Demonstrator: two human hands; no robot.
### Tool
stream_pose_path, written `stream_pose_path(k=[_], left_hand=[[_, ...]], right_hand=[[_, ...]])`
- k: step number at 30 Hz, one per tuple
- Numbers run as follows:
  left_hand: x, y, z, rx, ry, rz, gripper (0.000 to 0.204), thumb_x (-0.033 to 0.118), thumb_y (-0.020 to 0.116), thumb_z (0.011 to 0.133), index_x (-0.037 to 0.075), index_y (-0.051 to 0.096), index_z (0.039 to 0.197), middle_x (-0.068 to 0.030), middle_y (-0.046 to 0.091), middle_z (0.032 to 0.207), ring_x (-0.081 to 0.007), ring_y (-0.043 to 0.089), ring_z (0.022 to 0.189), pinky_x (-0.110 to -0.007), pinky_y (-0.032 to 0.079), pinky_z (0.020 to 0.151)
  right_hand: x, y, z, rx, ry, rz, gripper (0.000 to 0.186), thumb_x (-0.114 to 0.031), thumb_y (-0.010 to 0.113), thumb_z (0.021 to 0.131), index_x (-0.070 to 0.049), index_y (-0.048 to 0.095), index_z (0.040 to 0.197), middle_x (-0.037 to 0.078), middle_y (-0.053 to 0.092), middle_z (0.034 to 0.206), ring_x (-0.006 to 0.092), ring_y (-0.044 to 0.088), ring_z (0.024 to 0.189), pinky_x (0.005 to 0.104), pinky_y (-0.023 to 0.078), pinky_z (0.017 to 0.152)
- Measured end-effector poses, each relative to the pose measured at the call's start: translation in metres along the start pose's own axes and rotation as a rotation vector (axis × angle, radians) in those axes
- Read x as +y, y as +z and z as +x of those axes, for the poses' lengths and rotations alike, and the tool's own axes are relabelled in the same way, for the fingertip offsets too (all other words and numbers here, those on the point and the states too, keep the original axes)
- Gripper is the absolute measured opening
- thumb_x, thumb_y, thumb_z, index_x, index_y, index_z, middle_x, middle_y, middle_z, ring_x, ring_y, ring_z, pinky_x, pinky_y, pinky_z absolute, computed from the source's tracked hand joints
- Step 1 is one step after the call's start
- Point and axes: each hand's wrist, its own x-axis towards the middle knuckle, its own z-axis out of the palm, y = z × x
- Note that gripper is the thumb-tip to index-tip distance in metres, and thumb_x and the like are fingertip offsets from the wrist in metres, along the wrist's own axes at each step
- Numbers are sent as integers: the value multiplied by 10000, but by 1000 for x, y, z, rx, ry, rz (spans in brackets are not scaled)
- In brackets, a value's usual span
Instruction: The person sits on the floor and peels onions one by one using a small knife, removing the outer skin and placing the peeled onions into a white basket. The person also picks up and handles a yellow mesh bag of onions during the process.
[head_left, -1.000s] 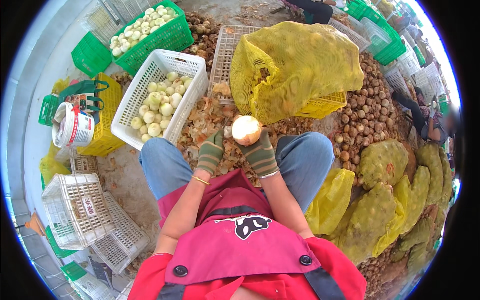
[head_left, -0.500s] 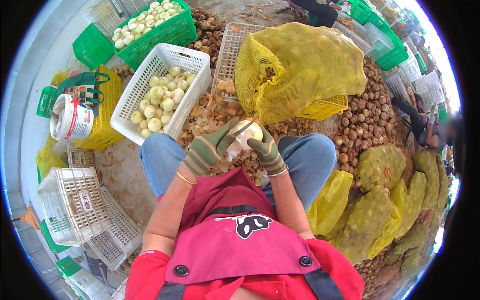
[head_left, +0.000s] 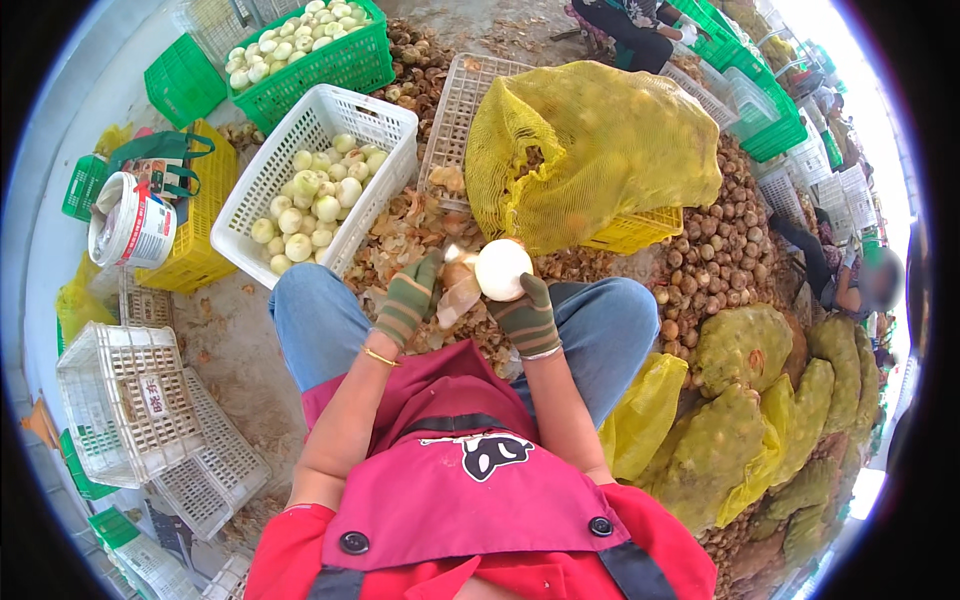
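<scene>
Between my knees, both hands wear green striped gloves. My right hand (head_left: 527, 318) is wrapped round the lower right side of a peeled white onion (head_left: 503, 268), thumb against it. Just left of the onion, my left hand (head_left: 411, 297) is closed, its fingertips at a piece of papery brown onion skin (head_left: 459, 291). That skin hangs between the two hands, apart from the left palm. Whether a knife is inside the left fist cannot be seen. Loose onion skins (head_left: 398, 237) cover the ground below.
A white crate (head_left: 237, 225) of peeled onions stands ahead left, with a green crate (head_left: 330, 75) of more behind it. Directly ahead, a yellow mesh sack (head_left: 610, 140) lies over a yellow crate (head_left: 635, 229). Unpeeled onions (head_left: 725, 235) and full sacks (head_left: 735, 445) lie right. Co-workers sit farther off.
My hands have moved apart. The onion now shows bare and white in my right hand, while my left hand has drawn leftward with skin beside it. The dark blade at the onion no longer shows.
</scene>
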Motion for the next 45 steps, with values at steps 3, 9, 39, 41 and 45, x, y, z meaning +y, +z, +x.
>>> stream_pose_path(k=[3,9,39,41,45], left_hand=[[45,15,-13,88,-283,-288,360,484,548,971,141,648,923,58,490,626,-76,424,487,-261,301,413],[-13,45,13,-254,-166,-755,415,405,485,1016,68,612,1222,-47,678,1084,-170,650,926,-305,556,792],[5,16,3,142,336,383,411,326,711,865,-6,633,1095,-109,654,860,-153,584,689,-331,476,633],[15,42,-9,110,407,362,275,260,709,846,0,639,902,-6,550,612,-103,486,600,-311,425,559],[16,28,-5,153,288,500,226,201,692,828,8,595,761,-74,563,625,-135,475,587,-345,419,555]], right_hand=[[-1,1,-2,5,-32,33,749,-296,747,784,-52,418,1411,132,541,1344,301,538,1235,432,403,1110],[16,-17,7,27,-349,-752,719,-324,768,801,-48,438,1377,127,536,1272,290,558,1156,397,439,1023],[4,5,32,397,-432,-715,856,-199,893,689,29,384,1338,140,603,1125,204,631,951,302,567,770],[10,0,34,368,-451,-755,855,-201,892,695,24,382,1342,140,600,1123,202,629,955,308,566,779],[1,-7,30,336,-367,-648,704,-192,825,778,0,433,1330,133,604,1161,225,632,1008,334,562,813]])
